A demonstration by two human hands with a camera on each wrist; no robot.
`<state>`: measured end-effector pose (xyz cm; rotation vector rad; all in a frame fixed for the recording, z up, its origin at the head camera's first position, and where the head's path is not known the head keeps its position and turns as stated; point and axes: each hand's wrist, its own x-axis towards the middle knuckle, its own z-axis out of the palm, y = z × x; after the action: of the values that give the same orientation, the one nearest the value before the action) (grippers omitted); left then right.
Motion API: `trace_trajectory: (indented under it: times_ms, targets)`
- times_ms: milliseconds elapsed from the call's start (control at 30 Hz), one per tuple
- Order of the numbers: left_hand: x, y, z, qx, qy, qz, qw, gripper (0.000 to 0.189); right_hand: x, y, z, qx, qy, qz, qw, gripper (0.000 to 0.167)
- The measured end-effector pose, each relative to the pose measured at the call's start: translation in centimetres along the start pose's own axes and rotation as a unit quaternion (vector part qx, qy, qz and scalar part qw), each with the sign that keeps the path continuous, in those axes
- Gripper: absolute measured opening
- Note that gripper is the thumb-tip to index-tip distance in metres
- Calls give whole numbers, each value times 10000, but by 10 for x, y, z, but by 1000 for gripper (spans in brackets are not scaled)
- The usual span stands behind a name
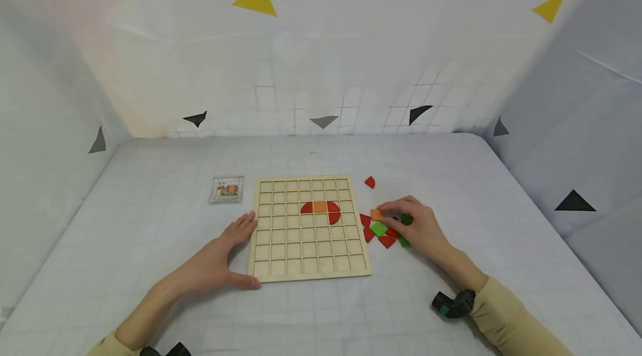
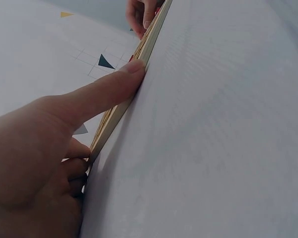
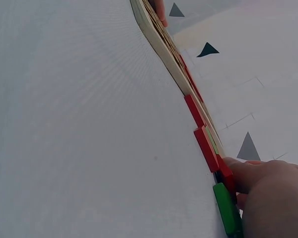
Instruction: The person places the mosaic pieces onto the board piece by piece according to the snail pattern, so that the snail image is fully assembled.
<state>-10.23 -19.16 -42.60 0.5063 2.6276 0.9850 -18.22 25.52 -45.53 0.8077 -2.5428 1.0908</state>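
A wooden grid board [image 1: 287,249] lies on the table, with an orange square and red quarter-circle tiles [image 1: 333,213] set in its upper middle cells. My left hand [image 1: 215,264] rests against the board's left side, fingers spread along the edge and thumb at the near left corner. To the right of the board, my right hand [image 1: 418,228] pinches an orange square tile [image 1: 376,214] between thumb and forefinger, low over a loose cluster. That cluster holds a light green square [image 1: 378,229], several red quarter-circles [image 1: 387,241] and dark green pieces [image 3: 227,210], partly hidden under the hand.
A small pattern card [image 1: 227,189] with a coloured picture on a grid lies left of the board's far corner. One red quarter-circle [image 1: 370,181] sits apart, beyond the cluster. White cloth walls [image 1: 321,55] with coloured triangles stand behind and at both sides of the table.
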Motion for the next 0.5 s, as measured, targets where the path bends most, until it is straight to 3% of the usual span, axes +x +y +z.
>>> trace_trajectory:
  times_ms: [500]
  targets:
    - [-1,2,0,-27,44,25,10000,123,-1,0,-1,-37,71,32,10000,34]
